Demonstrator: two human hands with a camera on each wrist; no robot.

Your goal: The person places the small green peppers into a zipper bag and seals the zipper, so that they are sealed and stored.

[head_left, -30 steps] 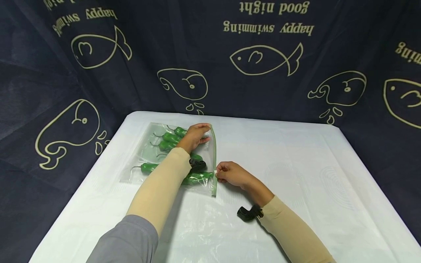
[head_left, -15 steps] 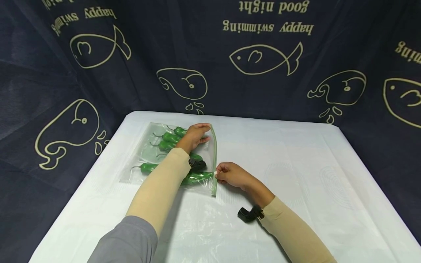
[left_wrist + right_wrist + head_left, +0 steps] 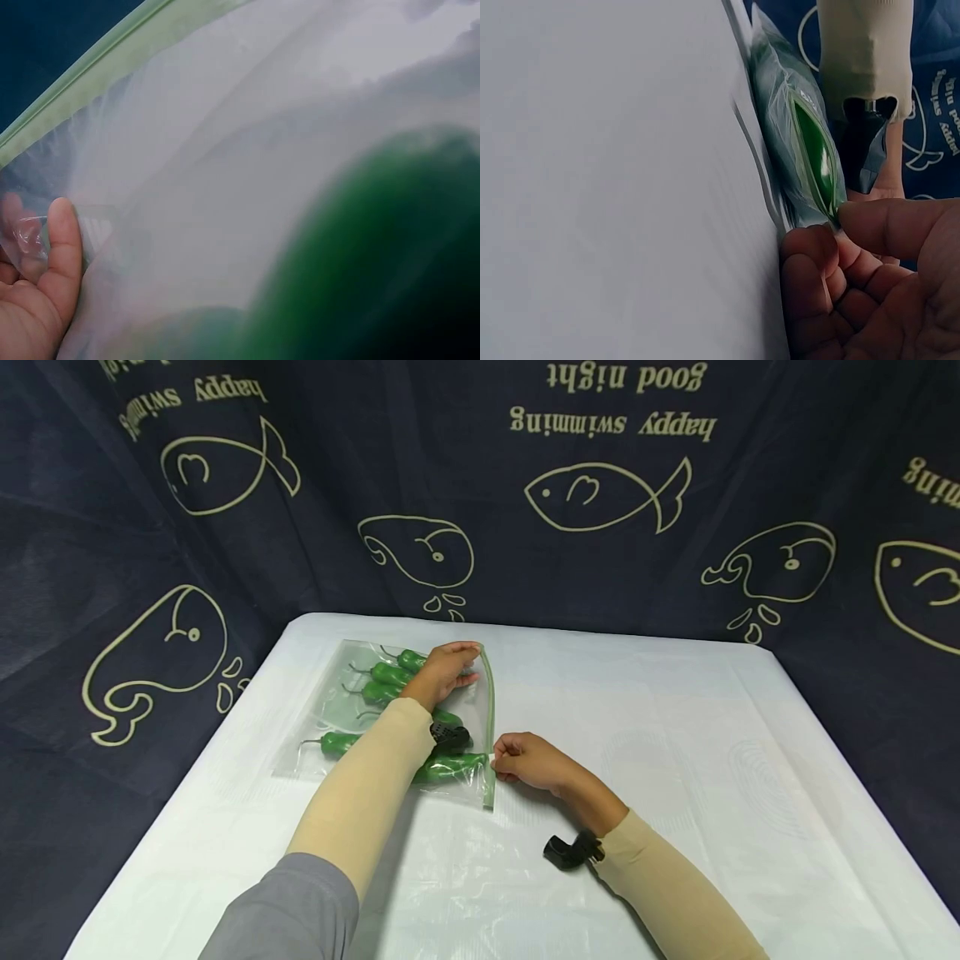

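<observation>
A clear zip bag (image 3: 330, 714) with a green zip strip (image 3: 491, 710) lies flat on the table's left half. Several green peppers (image 3: 388, 675) are inside it. My left hand (image 3: 442, 672) grips the bag's far corner by the strip; in the left wrist view its thumb (image 3: 64, 247) lies over the clear plastic, other fingers behind. Thumb and forefinger of my right hand (image 3: 532, 760) pinch the small white slider (image 3: 492, 759) on the strip. In the right wrist view the bag's mouth (image 3: 814, 150) gapes beyond these fingers. My left forearm covers part of the peppers.
A white cloth covers the table (image 3: 675, 718). Behind and to the sides hangs a dark blue curtain (image 3: 480, 460) with fish and whale drawings. Black wrist cameras, such as the right one (image 3: 570, 850), stick out from both wrists.
My right hand has shifted very slightly toward the near end of the zip strip. The left hand and the bag stay where they were.
</observation>
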